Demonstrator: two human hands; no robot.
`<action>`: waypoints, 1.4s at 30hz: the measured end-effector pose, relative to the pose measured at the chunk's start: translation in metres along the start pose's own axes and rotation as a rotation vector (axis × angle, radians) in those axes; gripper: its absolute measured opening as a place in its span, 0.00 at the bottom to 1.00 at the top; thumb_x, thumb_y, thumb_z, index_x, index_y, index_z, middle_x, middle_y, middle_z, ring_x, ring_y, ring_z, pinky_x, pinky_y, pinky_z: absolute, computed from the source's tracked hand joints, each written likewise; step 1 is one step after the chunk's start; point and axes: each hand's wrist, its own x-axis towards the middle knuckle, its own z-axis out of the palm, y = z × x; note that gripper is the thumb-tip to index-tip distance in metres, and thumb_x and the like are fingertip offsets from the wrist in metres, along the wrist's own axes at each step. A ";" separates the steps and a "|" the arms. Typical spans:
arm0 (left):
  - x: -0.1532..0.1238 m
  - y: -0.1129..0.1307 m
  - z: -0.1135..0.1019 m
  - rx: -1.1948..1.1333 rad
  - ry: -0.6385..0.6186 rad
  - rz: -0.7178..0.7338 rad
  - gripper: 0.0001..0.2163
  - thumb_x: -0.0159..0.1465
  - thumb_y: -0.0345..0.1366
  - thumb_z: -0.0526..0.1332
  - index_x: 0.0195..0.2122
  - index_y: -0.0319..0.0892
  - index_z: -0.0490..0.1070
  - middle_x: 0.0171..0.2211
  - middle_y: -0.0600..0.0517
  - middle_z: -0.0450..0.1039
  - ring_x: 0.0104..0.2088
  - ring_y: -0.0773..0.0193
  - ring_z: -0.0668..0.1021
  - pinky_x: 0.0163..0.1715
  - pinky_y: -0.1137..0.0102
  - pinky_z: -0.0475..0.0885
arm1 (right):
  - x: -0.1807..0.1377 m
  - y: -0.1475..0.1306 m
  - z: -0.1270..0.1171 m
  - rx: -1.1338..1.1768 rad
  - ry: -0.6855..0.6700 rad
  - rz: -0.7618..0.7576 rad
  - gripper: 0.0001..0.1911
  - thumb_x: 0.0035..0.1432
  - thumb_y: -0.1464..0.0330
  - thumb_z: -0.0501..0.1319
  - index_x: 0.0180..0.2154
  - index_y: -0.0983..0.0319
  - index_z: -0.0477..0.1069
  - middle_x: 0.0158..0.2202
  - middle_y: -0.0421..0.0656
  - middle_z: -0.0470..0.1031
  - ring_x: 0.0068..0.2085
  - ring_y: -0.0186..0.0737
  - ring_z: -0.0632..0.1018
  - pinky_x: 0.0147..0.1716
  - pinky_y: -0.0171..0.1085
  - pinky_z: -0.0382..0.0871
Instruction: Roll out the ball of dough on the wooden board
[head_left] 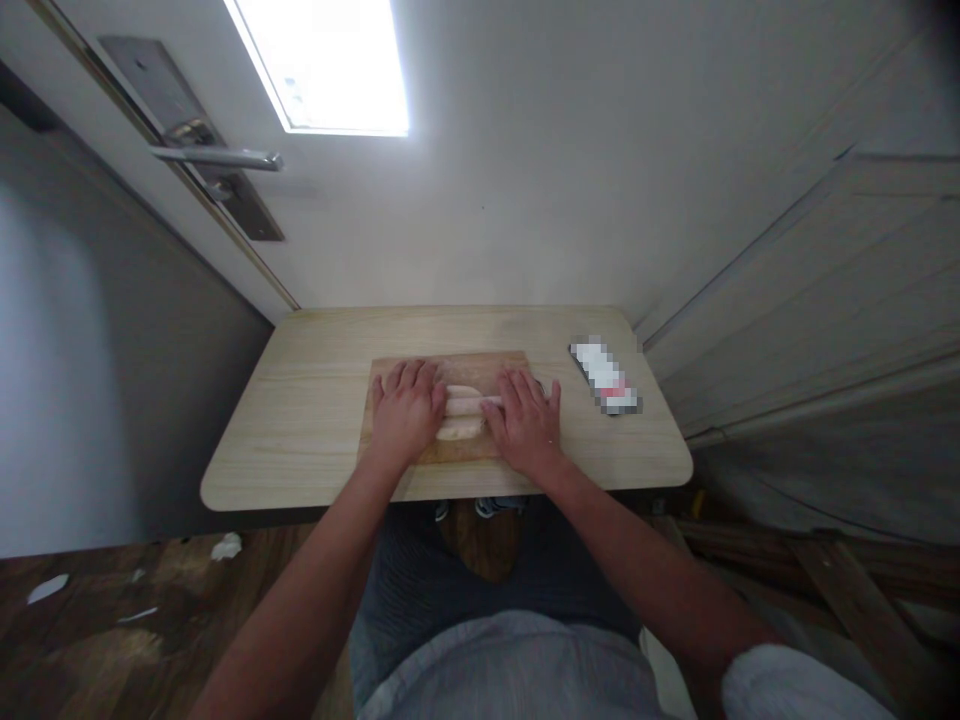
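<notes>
A pale rolling pin [463, 407] lies crosswise over a flattened piece of dough [460, 431] on a brown wooden board [457, 454]. Dough shows on both the far and near sides of the pin. My left hand [409, 405] bears down on the pin's left part, its fingers pointing away from me. On the right part rests my right hand [525, 415], thumb along the pin and the other fingers reaching forward over it. Both hands hide the ends of the pin and how far the fingers curl around it.
The board sits on a light wooden table [285, 400] with rounded corners. A phone [606, 376], its screen blurred, lies at the table's right. Behind stands a white door with a metal handle [225, 157]. Scraps [226, 546] litter the floor at lower left.
</notes>
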 end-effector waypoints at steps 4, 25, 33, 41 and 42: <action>0.014 -0.002 0.003 -0.007 -0.006 -0.013 0.22 0.73 0.42 0.45 0.63 0.44 0.68 0.65 0.43 0.68 0.66 0.46 0.66 0.64 0.40 0.58 | 0.015 0.001 -0.001 0.000 -0.013 0.001 0.27 0.73 0.54 0.48 0.62 0.63 0.67 0.65 0.54 0.69 0.66 0.54 0.65 0.66 0.64 0.41; -0.009 0.002 -0.005 -0.027 -0.012 0.015 0.22 0.74 0.43 0.44 0.61 0.44 0.70 0.64 0.42 0.69 0.65 0.45 0.67 0.64 0.41 0.58 | -0.011 0.003 -0.002 -0.007 0.019 -0.046 0.29 0.73 0.53 0.49 0.66 0.64 0.62 0.67 0.54 0.66 0.68 0.55 0.63 0.67 0.61 0.43; -0.028 0.004 -0.002 -0.060 0.029 0.018 0.23 0.74 0.44 0.44 0.62 0.44 0.69 0.65 0.44 0.69 0.66 0.46 0.67 0.66 0.43 0.57 | -0.029 0.001 -0.004 -0.014 0.061 -0.084 0.32 0.72 0.51 0.50 0.67 0.65 0.61 0.67 0.55 0.66 0.68 0.56 0.62 0.67 0.62 0.43; -0.039 0.002 0.008 -0.107 0.076 0.017 0.24 0.74 0.45 0.44 0.64 0.42 0.68 0.64 0.43 0.69 0.67 0.46 0.67 0.66 0.42 0.55 | -0.043 -0.003 -0.006 -0.012 0.051 -0.076 0.33 0.71 0.51 0.50 0.67 0.64 0.60 0.67 0.54 0.65 0.68 0.55 0.61 0.68 0.61 0.42; -0.041 0.003 0.008 -0.105 0.074 0.017 0.24 0.74 0.45 0.44 0.64 0.42 0.68 0.64 0.43 0.69 0.67 0.46 0.67 0.66 0.42 0.56 | -0.045 -0.004 -0.007 -0.012 0.052 -0.075 0.33 0.71 0.51 0.50 0.67 0.65 0.60 0.67 0.54 0.65 0.68 0.55 0.61 0.68 0.61 0.42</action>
